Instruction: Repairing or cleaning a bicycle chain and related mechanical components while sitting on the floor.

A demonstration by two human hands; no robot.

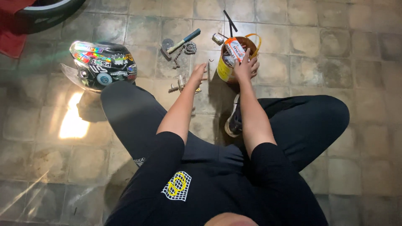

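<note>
Seems mid-rummage through the bucket (224, 72), standing on the floor (318, 50) just beyond the crossed legs, with the right hand (246, 67) spread over its rim against a white-and-orange pack (235, 48), and the left hand (197, 76) apparently pinching a thin metal pin (208, 71), though too small to be sure. Calls next for a firm hold on the pack, clear of the tools poking out. Counted: one bucket, one hammer (184, 41), one chain (186, 49), one helmet (102, 65), two hands.
</note>
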